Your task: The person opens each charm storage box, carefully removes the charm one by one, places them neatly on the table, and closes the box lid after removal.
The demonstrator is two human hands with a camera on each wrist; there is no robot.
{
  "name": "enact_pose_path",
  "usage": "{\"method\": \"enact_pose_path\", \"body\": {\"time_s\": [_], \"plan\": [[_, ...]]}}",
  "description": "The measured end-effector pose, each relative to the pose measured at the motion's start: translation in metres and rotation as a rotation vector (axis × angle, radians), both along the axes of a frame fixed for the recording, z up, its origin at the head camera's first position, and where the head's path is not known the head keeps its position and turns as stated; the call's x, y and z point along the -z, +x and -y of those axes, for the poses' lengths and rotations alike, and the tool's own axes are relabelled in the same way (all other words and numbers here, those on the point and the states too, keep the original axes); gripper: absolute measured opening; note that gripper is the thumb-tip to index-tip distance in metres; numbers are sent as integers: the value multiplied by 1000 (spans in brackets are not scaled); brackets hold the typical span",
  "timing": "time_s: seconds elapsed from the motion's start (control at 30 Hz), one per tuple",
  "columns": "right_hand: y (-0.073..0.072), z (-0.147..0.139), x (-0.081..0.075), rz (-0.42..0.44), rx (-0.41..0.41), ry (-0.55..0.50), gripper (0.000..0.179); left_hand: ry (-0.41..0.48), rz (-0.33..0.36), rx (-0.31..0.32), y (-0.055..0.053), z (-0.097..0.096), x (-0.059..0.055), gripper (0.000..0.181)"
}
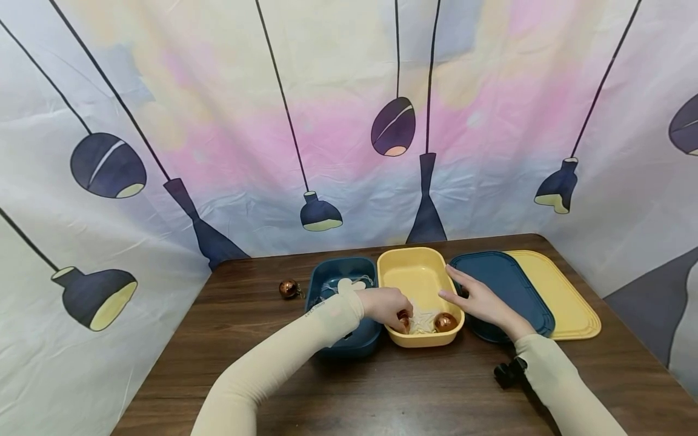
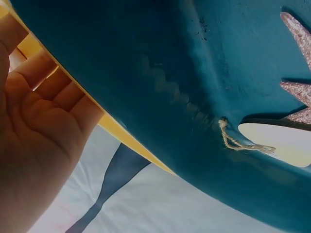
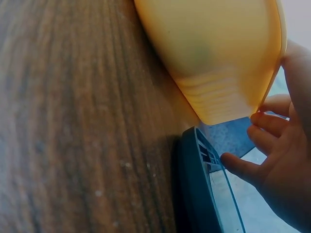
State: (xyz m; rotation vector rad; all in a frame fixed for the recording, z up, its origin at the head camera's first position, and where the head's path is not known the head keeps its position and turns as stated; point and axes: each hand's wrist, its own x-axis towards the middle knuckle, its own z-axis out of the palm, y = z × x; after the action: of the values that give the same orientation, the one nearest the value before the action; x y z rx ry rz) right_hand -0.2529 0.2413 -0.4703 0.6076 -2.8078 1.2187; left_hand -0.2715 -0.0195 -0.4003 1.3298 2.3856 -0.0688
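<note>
- Head view: the left hand (image 1: 386, 306) pinches a shiny brown ball (image 1: 404, 321) inside the near left corner of the yellow box (image 1: 417, 278), fingers curled about it and partly hiding it
- The ball lies to the right of the left palm and slightly toward the box's near edge; being round, it has no long axis, and which way any cap on it points is hidden
- The left hand is nearer to it; the right hand (image 1: 482, 301), fingers stretched and gripping nothing, touches the box's right edge
- The second ball (image 1: 446, 322) sits in the near right corner, pale filling (image 1: 422, 326) between
- The box's long axis runs from the table's (image 1: 403, 393) near side toward its far edge
</note>
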Motion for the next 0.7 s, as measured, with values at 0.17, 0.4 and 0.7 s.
{"method": "enact_pose_path", "body": {"time_s": [0.17, 0.4, 0.7], "plan": [[0, 0, 0, -1, 0, -2, 82, 64, 42, -5, -3, 4, -3, 28], [1, 0, 2, 17, 5, 1, 81, 188, 86, -30, -7, 14, -19, 31], [1, 1, 1, 12, 12, 1, 81, 319, 73, -114, -16, 39, -35, 44]]}}
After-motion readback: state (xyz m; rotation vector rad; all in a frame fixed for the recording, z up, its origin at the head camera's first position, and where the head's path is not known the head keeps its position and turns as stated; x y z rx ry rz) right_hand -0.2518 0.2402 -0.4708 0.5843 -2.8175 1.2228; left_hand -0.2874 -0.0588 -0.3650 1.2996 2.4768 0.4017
